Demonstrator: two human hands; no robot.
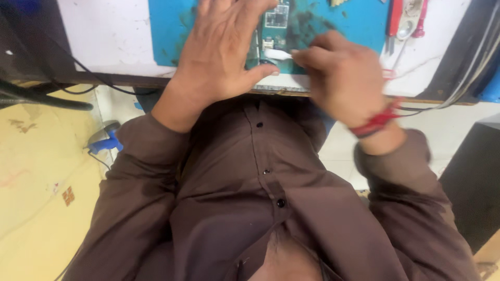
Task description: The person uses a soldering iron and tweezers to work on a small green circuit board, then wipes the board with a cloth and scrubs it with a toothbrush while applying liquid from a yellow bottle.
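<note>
Circuit board: green printed circuit board (276,23) lies on the blue mat (166,31), on the table.
Left hand (224,47): spread flat, pinning it.
Right hand (338,73): you pinch a small white strip (277,53).
Risk: tugging sideways could tear it.
</note>
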